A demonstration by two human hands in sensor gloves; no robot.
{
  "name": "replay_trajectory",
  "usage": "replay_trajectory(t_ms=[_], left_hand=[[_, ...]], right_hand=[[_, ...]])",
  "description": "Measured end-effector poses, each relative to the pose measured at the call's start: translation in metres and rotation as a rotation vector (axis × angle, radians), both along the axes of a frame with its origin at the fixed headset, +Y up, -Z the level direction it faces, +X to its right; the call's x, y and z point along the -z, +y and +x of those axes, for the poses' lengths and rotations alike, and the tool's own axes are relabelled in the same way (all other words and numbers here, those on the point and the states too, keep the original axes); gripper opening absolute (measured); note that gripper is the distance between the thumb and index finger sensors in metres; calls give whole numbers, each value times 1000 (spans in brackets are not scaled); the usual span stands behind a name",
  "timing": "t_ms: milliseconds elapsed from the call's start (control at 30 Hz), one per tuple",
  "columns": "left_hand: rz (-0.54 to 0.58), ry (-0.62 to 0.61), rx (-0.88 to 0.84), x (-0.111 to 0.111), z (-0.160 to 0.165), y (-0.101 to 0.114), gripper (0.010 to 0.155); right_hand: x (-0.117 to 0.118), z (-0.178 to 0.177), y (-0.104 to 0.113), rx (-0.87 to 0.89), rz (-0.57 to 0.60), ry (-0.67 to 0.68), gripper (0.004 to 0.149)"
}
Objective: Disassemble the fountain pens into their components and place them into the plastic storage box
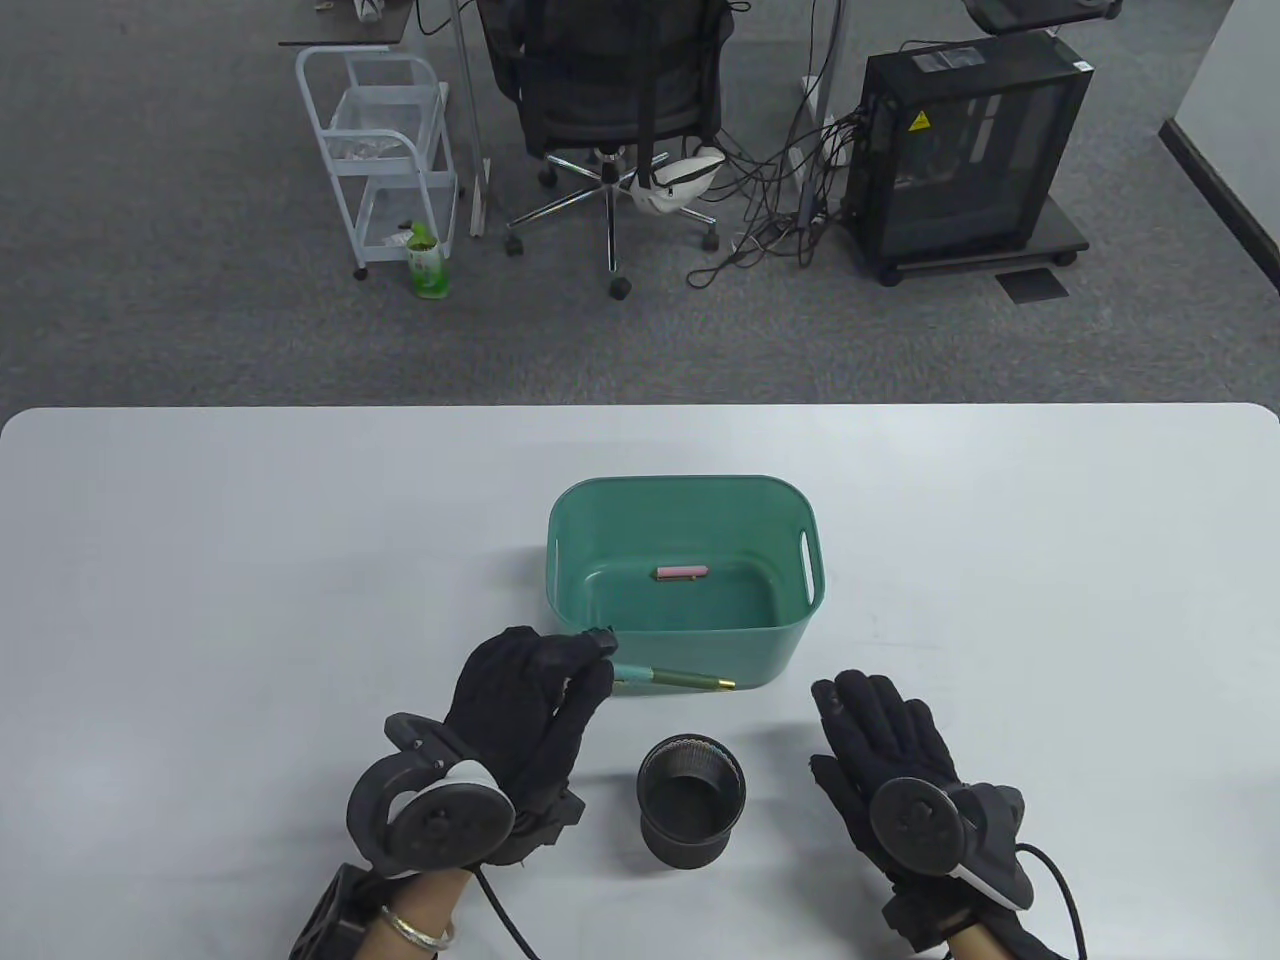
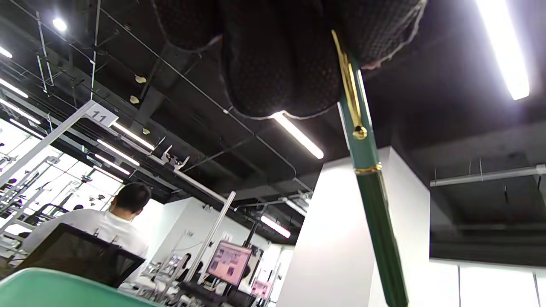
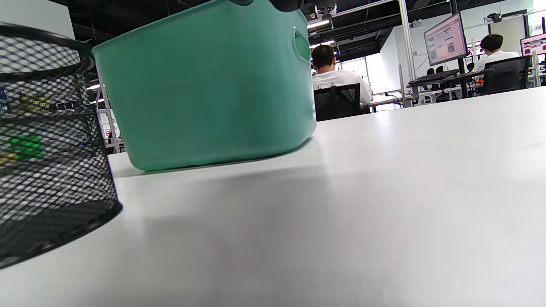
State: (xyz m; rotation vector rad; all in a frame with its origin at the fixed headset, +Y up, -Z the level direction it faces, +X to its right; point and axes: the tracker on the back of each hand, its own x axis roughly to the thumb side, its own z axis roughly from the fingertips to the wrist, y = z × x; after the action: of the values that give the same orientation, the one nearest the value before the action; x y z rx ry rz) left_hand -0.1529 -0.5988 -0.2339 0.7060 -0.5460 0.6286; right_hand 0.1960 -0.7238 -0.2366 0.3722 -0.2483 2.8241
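Left hand [image 1: 530, 700] is pinching the green fountain pen [image 1: 675, 679] by its cap end, low centre of frame. Right hand [image 1: 885, 740] is lying flat, empty, on the bench [image 1: 200, 560]. Probably next: right hand gripping the barrel and pulling it off, parts going into the storage box [image 1: 685, 490].

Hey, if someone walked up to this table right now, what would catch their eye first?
Probably the green pen with gold trim, held by its cap end in the left hand just in front of the teal box. A small pink piece lies inside the box, and a black mesh cup stands between the hands.
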Motion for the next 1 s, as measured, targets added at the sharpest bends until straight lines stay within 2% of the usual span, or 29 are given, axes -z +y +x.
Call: replay_trajectory(t_ms=[167, 300, 433, 467, 533, 700, 833, 1000], left_hand=[[5, -46, -138, 0, -6, -1, 37], [-6, -70, -163, 1, -6, -1, 37], [-5, -81, -166, 1, -6, -1, 37], [-8, -84, -165, 1, -6, -1, 37], [-1, -85, -168, 1, -6, -1, 37], [3, -93, -161, 1, -5, -1, 37], [6, -98, -162, 0, -5, -2, 37], [4, -111, -165, 0, -3, -2, 37]], right_hand=[[-1, 0, 3, 6, 24, -1, 66], [-6, -2, 18, 19, 112, 5, 67], [-15, -11, 51, 82, 277, 50, 70], [-16, -13, 57, 90, 294, 59, 71], [-19, -25, 80, 126, 353, 113, 71], [-20, -54, 112, 160, 445, 201, 71], [-16, -75, 119, 151, 470, 219, 68], [-10, -83, 117, 133, 495, 213, 61]])
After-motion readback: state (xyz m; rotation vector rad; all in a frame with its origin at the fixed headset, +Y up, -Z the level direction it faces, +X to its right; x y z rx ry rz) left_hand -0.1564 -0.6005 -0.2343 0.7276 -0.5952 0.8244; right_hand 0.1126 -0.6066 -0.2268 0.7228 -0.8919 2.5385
